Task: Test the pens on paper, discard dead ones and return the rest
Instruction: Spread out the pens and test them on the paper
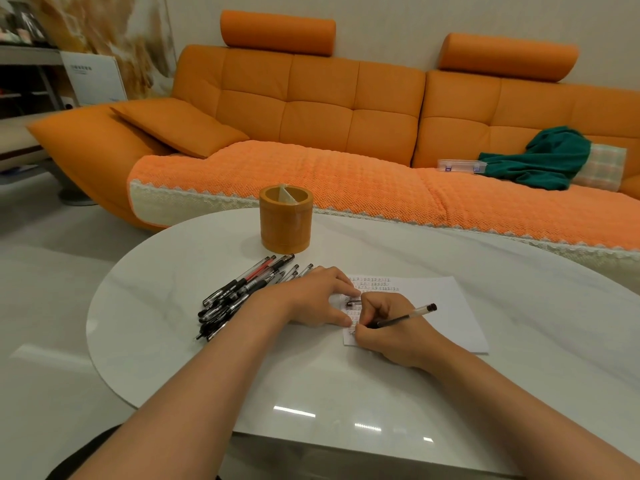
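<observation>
right hand (388,332) pinched gel pen (407,316); left hand (311,296) spread, pinning paper (450,306). lifting it early might let paper skid.

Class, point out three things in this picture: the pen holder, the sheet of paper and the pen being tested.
pen holder (285,225): head view, middle of its orange wall.
sheet of paper (450,306): head view, bare right part.
pen (407,317): head view, middle of its exposed barrel.
</observation>
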Demonstrator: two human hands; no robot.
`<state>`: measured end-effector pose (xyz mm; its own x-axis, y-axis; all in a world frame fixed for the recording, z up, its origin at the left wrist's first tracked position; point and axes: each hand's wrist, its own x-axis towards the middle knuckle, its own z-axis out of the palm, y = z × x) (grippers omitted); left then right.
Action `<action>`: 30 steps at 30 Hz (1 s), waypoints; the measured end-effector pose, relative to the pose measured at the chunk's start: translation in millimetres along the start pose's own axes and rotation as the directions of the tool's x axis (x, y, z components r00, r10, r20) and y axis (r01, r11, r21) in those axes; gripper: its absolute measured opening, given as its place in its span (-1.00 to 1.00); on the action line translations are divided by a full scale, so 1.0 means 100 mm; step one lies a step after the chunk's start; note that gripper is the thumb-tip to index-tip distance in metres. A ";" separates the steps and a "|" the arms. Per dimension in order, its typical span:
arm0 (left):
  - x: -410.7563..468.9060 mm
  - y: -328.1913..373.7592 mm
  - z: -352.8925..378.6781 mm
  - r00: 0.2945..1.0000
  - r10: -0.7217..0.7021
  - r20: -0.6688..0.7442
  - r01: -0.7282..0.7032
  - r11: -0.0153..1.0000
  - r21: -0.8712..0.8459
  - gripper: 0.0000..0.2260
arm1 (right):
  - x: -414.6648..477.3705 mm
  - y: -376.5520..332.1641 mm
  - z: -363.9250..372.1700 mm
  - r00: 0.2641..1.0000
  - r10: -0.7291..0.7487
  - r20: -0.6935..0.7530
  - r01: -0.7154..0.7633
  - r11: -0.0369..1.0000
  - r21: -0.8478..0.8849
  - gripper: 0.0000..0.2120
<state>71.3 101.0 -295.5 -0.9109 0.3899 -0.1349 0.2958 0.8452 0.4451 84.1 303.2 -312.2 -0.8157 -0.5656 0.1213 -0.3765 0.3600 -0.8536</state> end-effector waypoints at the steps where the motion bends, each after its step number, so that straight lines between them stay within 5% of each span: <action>1: -0.01 0.00 0.00 1.000 -0.002 -0.002 0.002 1.000 0.000 -0.48 | 0.00 -0.01 0.00 1.000 0.001 0.001 -0.001 1.000 0.005 -0.82; 25: -0.01 0.02 0.00 1.000 -0.007 -0.002 0.007 1.000 0.001 -0.49 | -0.03 -0.05 -0.01 0.999 0.030 0.038 -0.030 1.000 0.000 -0.81; 30: -0.02 0.01 0.01 1.000 -0.017 -0.009 0.017 1.000 -0.008 -0.46 | -0.03 -0.05 -0.08 0.986 0.105 -0.128 -0.082 0.981 0.176 -0.81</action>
<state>73.8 101.8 -295.4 -0.9183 0.3724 -0.1343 0.2784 0.8487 0.4498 85.3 309.1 -304.4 -0.9005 -0.4245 0.0947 -0.2251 0.2685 -0.9366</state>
